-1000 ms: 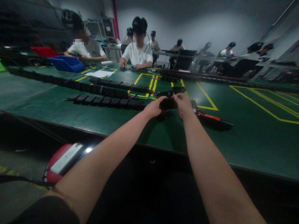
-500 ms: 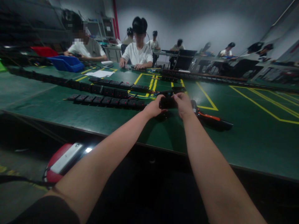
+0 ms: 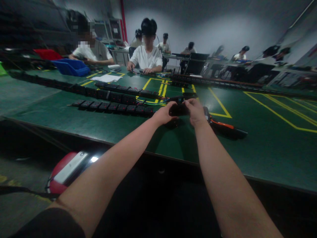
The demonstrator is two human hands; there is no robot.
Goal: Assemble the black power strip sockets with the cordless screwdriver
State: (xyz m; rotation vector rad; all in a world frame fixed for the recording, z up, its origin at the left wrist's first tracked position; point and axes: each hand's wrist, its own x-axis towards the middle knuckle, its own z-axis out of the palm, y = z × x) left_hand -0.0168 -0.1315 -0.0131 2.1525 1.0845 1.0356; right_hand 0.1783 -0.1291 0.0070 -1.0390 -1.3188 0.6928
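A dark block-like part [image 3: 179, 109] is held between my two hands, a little above the green table [image 3: 138, 129]. My left hand [image 3: 163, 114] is closed on its left end, with the thumb underneath and fingers over the top. At the right end, my right hand [image 3: 195, 110] pinches the same part. Coloured wires run left from behind it to a long row of black modules [image 3: 111, 97]. A shorter black row [image 3: 116, 107] lies nearer, its right end beside my left hand. Just right of my right hand rests a black and orange tool [image 3: 224, 126].
A blue bin [image 3: 71, 67] and a red bin [image 3: 48, 54] stand at the far left, near white paper [image 3: 106, 78]. Across the table sit two people [image 3: 148, 56] [image 3: 91, 53]. Below the table's front edge, a phone [image 3: 70, 167] lies on a red object.
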